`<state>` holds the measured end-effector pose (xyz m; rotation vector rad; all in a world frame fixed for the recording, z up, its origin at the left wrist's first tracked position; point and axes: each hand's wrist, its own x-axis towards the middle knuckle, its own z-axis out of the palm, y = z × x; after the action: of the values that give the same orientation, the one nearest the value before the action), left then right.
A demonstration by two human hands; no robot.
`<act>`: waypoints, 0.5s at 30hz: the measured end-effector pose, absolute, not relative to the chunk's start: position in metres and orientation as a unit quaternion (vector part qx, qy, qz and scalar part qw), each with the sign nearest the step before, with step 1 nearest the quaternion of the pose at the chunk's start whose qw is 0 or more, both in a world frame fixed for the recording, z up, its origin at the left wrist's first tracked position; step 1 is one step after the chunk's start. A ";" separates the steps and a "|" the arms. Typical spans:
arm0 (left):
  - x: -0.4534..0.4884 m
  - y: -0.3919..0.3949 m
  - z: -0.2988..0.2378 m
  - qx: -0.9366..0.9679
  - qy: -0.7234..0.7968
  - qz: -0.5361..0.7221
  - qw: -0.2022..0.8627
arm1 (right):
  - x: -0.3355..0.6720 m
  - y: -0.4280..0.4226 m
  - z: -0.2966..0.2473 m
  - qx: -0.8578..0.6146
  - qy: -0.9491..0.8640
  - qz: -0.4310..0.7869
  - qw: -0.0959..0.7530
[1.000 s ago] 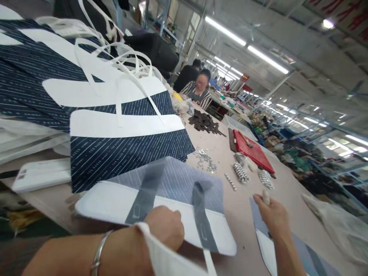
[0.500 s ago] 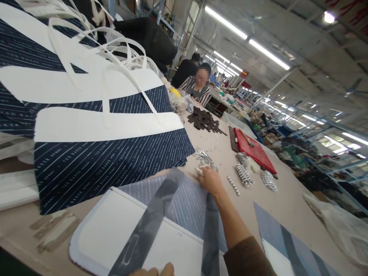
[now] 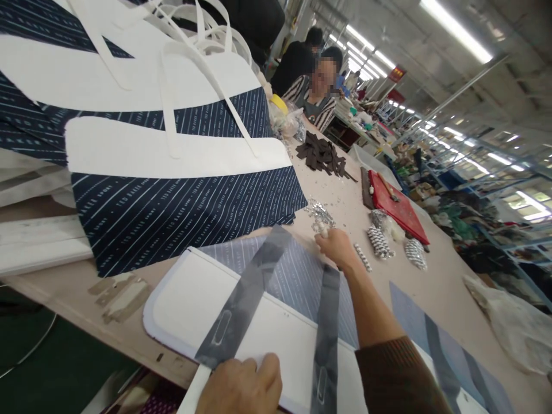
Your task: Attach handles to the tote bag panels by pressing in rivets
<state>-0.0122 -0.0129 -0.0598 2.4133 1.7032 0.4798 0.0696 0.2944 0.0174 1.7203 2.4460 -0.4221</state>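
A flat bag panel (image 3: 241, 310), white with a pale blue striped part and two grey straps, lies at the table's near edge. My left hand (image 3: 241, 385) is closed on its near white edge. My right hand (image 3: 336, 247) reaches across the panel to a small heap of shiny metal bits (image 3: 319, 214). Its fingers are pinched together there; what they hold is too small to make out.
A stack of navy striped bags (image 3: 172, 195) with white bands and handles fills the left. Further along the table are dark brown pieces (image 3: 321, 155), a red tray (image 3: 399, 207), several silvery coils (image 3: 379, 241) and a second pale panel (image 3: 448, 351). A seated person in a striped top (image 3: 314, 103) faces me.
My right hand crossed from the right-hand panel over to the heap of metal bits. My left hand slid back to the panel's near edge. The view dropped lower.
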 end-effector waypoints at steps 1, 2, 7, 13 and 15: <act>-0.014 -0.012 -0.053 0.813 0.557 0.149 0.081 | 0.076 0.283 0.021 0.571 0.798 -0.185 0.053; -0.015 -0.012 -0.047 0.821 0.548 0.135 0.089 | 0.083 0.269 0.023 0.569 0.787 -0.234 0.048; -0.015 -0.017 -0.039 0.833 0.529 0.079 0.138 | 0.104 0.192 0.015 0.537 0.718 -0.441 0.042; -0.009 -0.031 -0.043 0.818 0.555 0.116 0.101 | 0.106 0.160 0.005 0.507 0.671 -0.541 0.035; -0.010 -0.034 -0.044 0.817 0.556 0.126 0.090 | 0.107 0.160 0.007 0.497 0.669 -0.550 0.040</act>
<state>-0.0098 -0.0339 -0.0436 2.4290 1.6526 0.3752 0.1067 0.1600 0.0067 1.5239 2.0516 -1.6865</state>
